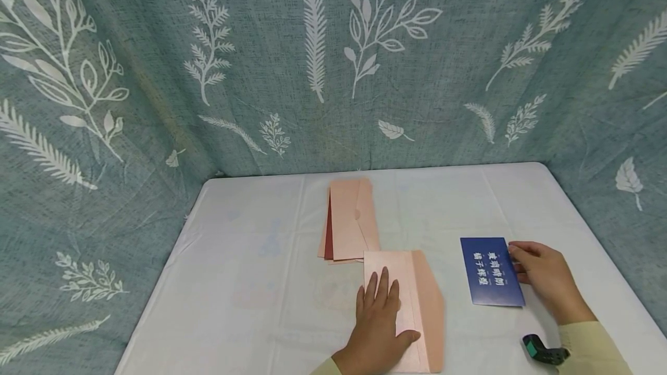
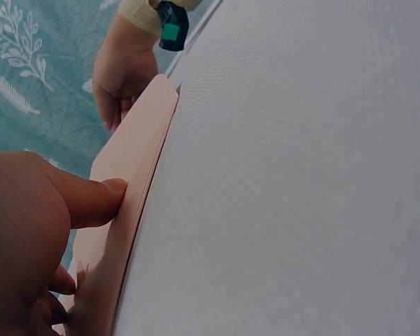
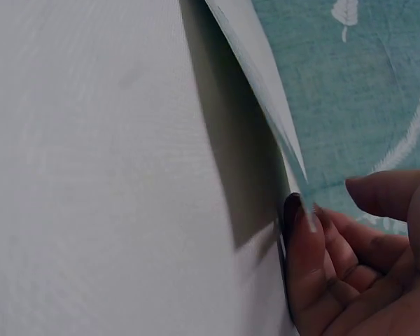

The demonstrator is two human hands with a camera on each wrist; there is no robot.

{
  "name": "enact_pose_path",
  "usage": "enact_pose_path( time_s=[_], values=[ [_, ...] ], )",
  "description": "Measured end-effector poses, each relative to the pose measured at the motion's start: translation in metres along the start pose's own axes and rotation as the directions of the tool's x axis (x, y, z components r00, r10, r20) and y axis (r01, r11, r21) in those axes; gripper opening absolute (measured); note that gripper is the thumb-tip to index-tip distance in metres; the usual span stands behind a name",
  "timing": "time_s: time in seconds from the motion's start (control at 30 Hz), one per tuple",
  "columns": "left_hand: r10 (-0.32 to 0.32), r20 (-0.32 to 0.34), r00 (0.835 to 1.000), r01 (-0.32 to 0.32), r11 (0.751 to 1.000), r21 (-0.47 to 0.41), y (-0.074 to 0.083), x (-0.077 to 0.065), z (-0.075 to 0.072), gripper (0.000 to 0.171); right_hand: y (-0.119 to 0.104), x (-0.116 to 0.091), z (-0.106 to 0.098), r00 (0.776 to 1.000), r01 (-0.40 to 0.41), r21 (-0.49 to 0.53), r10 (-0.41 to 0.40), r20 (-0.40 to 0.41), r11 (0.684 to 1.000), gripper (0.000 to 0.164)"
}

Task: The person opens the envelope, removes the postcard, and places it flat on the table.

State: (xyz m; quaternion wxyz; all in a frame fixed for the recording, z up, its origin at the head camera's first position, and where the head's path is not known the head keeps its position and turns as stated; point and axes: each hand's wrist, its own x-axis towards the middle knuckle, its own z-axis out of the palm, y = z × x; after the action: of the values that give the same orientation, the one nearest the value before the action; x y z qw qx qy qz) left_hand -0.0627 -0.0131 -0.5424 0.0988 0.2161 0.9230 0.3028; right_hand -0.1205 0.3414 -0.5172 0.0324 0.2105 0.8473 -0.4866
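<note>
My left hand (image 1: 379, 324) lies spread with its palm down on a pale pink envelope (image 1: 408, 288), whose flap is unfolded to the right. In the left wrist view, the thumb (image 2: 98, 203) rests on the envelope near its edge. My right hand (image 1: 547, 276) holds the right edge of a dark blue card (image 1: 492, 291) with white lettering. The right wrist view shows the card (image 3: 262, 98) tilted, its edge raised over a shadow on the table. Curled fingers (image 3: 308, 259) lie at that edge, and the thumb appears apart from it.
Behind the left hand lies a small pile of pink envelopes (image 1: 346, 219), with a dark red strip showing at its left side. A white cloth (image 1: 234, 294) covers the table. Patterned green curtains (image 1: 333, 74) hang behind it. A dark band (image 1: 544, 352) sits at the right wrist.
</note>
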Motion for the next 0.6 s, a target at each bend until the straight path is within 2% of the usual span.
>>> enact_pose_path(
  time_s=[0.33,0.6],
  values=[
    [0.012,-0.007,1.000,-0.012,1.000,0.007,0.000,-0.001,-0.001,0.095,0.002,-0.008,-0.004,0.998,0.037,-0.025,-0.038,-0.055,0.999,0.053],
    [0.012,0.008,1.000,-0.012,1.000,-0.003,-0.001,-0.001,-0.003,0.094,-0.001,-0.021,0.006,0.990,0.133,-0.049,-0.136,-0.043,0.990,0.054]
  ],
)
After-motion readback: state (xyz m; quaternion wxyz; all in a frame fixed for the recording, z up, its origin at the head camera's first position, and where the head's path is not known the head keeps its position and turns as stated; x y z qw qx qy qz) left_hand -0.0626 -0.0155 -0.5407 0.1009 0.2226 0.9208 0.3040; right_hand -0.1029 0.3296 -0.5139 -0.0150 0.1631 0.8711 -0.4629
